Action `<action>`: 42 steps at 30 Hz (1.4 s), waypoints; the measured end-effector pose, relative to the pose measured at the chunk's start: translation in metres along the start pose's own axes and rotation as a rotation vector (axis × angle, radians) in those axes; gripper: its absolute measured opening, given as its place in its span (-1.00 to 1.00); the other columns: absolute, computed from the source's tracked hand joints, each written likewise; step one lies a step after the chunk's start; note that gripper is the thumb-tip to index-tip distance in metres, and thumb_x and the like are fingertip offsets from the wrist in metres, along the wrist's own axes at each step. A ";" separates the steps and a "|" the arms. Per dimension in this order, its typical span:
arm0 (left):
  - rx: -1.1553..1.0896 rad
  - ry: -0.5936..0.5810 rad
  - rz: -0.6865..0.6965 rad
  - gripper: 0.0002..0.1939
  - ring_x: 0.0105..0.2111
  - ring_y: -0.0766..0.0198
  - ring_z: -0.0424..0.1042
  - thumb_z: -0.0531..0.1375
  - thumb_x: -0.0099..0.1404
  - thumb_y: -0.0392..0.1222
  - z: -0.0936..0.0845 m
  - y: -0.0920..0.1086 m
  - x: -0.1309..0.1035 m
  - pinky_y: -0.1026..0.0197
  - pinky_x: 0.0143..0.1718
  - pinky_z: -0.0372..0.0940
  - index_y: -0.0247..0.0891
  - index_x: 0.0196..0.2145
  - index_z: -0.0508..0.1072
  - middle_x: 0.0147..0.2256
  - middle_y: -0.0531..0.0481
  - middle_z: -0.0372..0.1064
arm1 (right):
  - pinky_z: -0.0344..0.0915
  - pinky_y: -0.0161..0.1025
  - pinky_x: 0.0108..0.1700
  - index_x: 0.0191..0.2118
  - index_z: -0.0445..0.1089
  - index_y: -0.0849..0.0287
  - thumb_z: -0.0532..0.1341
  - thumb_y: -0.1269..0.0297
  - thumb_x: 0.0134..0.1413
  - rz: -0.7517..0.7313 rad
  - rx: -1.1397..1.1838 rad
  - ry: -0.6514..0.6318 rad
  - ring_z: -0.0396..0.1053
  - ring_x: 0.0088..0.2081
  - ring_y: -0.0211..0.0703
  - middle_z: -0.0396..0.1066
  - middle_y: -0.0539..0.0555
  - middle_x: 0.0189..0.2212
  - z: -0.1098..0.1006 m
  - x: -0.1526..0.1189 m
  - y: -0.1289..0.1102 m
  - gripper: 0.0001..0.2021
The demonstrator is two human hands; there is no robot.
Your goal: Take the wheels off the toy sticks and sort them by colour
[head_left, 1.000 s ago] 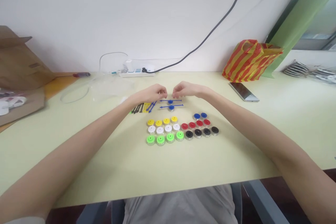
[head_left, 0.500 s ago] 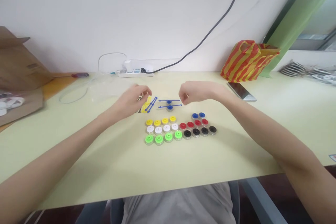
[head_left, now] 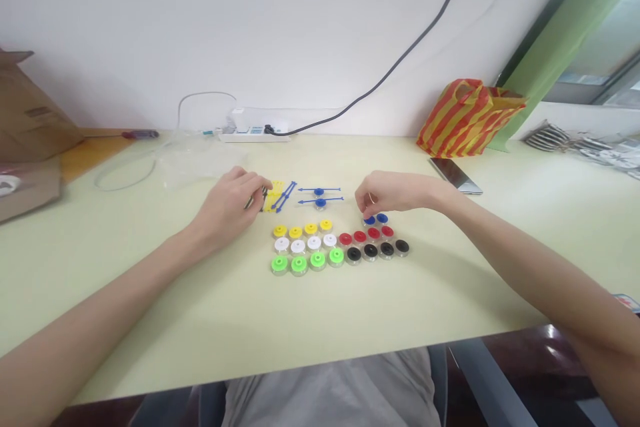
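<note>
My right hand [head_left: 383, 195] is over the left one of two blue discs [head_left: 382, 219], its fingertips pressed together at that disc's top edge. Beside the yellow arrows [head_left: 273, 200] and some dark pieces is my left hand [head_left: 235, 199], fingers curled; what they hold, if anything, is unclear. Two loose blue arrows [head_left: 286, 196] lie crossed. Two more sit on blue discs [head_left: 321, 203], pointing left. Nearer me are rows of yellow [head_left: 295, 232], white [head_left: 298, 246], green [head_left: 299, 265], red [head_left: 359, 237] and black discs [head_left: 371, 252].
Along the wall stands a power strip [head_left: 255, 136] with a dark cable. A phone [head_left: 456, 175] and a striped bag [head_left: 463, 120] are at the right. A cardboard box [head_left: 35, 113], a screwdriver [head_left: 143, 135] and clear plastic [head_left: 193, 157] are at the left.
My right hand has moved right and down to the blue disc. My left hand has shifted slightly left. The view has shifted a little.
</note>
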State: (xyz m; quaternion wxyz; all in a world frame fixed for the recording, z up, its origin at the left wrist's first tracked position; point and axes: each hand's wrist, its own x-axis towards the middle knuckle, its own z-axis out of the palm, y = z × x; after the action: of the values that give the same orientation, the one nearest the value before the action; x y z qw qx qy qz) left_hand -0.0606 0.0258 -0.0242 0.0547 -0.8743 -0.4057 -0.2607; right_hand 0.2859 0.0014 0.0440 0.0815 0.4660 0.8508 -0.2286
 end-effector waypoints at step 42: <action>-0.015 -0.032 0.034 -0.71 -0.11 -0.01 0.40 0.01 0.47 -0.26 0.009 0.002 0.000 -0.04 -0.02 0.34 -0.21 -0.14 0.55 -0.18 -0.13 0.59 | 0.29 -0.31 -0.23 -0.22 0.65 0.33 0.31 0.41 0.09 -0.339 0.142 0.473 0.45 -0.32 -0.20 0.58 0.11 -0.38 -0.024 0.137 0.010 -0.82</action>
State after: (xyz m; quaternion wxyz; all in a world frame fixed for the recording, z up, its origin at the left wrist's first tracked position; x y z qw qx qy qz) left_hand -0.0551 0.0269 -0.0318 0.0461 -0.8856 -0.3895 -0.2485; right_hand 0.2202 0.1211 0.0138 -0.1909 0.3620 0.8939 -0.1828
